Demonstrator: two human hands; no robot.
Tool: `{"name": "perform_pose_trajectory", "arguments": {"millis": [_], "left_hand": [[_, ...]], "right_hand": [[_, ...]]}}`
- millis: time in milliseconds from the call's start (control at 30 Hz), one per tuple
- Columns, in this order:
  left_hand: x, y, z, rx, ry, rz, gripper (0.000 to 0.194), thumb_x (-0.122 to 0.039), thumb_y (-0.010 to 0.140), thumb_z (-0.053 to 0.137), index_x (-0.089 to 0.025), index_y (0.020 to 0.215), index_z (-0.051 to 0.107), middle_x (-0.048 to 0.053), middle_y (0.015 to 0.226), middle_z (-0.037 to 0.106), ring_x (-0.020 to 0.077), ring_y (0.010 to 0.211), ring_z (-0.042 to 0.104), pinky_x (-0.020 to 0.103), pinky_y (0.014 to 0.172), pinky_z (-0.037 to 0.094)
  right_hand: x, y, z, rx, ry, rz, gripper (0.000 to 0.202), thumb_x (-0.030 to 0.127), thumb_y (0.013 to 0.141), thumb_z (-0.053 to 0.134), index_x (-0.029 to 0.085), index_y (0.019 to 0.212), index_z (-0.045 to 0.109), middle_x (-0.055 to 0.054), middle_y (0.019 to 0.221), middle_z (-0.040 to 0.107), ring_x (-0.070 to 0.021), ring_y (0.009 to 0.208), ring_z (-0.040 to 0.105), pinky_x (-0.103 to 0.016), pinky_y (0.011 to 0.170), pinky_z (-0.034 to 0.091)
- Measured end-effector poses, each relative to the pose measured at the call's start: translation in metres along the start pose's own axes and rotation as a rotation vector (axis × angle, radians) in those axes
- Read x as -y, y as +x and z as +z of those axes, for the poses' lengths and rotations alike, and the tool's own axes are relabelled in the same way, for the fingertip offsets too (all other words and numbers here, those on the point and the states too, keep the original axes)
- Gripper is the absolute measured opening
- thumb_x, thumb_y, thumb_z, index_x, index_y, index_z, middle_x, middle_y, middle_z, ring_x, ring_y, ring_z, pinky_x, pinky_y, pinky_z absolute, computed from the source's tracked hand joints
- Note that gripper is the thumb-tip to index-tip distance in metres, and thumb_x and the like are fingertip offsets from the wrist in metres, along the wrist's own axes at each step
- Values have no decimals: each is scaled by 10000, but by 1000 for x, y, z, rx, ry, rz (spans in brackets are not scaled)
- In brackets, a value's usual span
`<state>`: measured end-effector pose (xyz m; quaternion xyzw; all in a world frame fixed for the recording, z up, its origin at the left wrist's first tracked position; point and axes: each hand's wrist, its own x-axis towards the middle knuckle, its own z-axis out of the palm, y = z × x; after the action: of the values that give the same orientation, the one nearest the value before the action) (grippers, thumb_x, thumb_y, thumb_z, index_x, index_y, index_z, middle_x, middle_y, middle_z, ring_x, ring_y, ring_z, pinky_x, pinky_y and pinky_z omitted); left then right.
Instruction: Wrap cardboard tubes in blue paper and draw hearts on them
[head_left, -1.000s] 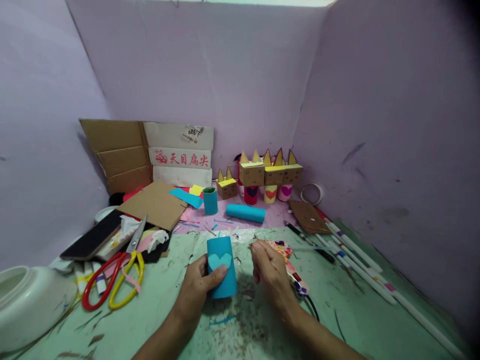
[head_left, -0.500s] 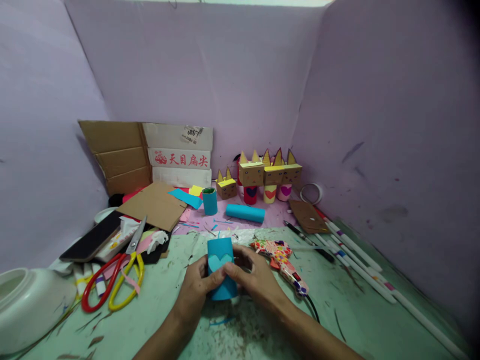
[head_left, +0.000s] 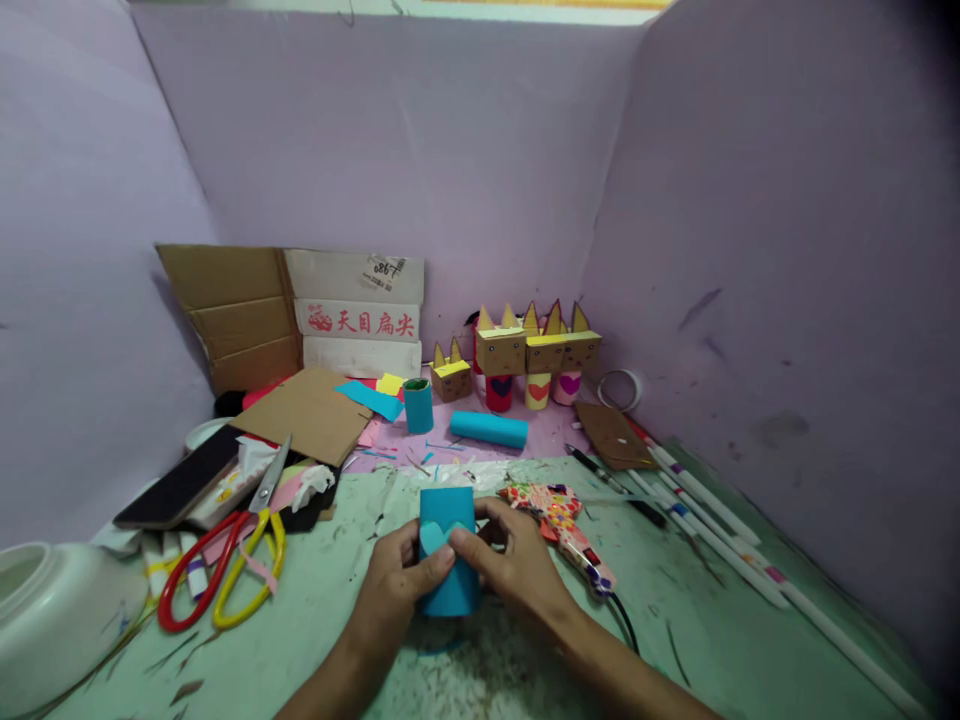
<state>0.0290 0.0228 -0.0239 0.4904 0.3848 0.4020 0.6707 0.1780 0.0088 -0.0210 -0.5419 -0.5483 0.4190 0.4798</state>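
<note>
Between my two hands is a blue paper tube [head_left: 450,508], held upright just above the green tabletop. A lighter blue paper heart [head_left: 433,538] lies against its front, partly under my thumbs. My left hand [head_left: 394,575] is closed around the tube's left side, its thumb pressing the heart. From the right, my right hand [head_left: 514,560] grips the tube, with its thumb on the heart too; its fingers are partly hidden behind the tube. Just right of that hand lies a flower-patterned glue gun [head_left: 566,530] with a black cord.
Scissors [head_left: 259,510] with red and yellow handles lie left, beside a white pot [head_left: 67,620]. Cat-headed cardboard figures [head_left: 536,350], a short blue tube [head_left: 418,408] and a lying blue roll [head_left: 489,430] stand behind. White sticks [head_left: 720,540] run along the right; cardboard [head_left: 307,412] is back left.
The blue tube has shifted slightly right and down in my hands. Both thumbs stay on the heart, now covering more of its lower part. My view has tilted slightly.
</note>
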Motion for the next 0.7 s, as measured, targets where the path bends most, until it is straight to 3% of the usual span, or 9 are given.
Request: {"name": "perform_pose_trajectory", "arguments": {"millis": [133,367,700], "left_hand": [[6,2,-4,-6,17,11,475,-465,642,782,-112,952,707,94,829,700,234,784,620,290,646,513],[5,1,-3,-3,48,26,473,-489,671,752,-109,946,691,98,849,695,245,822,614,288,662,504],[-8,-4,4,-102,138,42,420,-484,603,787,-115,771,676,50,685,654,180,640,553,263,582,469]], "right_hand": [[1,-2,1,-9,-54,-1,352,424,714,610,122,884,669,-94,782,680,-177,621,575,-252,478,437],[2,-2,1,-24,-59,-8,316,440,741,593,137,813,641,-72,745,657,-153,572,550,-255,478,434],[1,-2,5,-62,-47,50,221,368,742,608,151,742,655,-46,680,632,-157,604,544,-245,491,421]]}}
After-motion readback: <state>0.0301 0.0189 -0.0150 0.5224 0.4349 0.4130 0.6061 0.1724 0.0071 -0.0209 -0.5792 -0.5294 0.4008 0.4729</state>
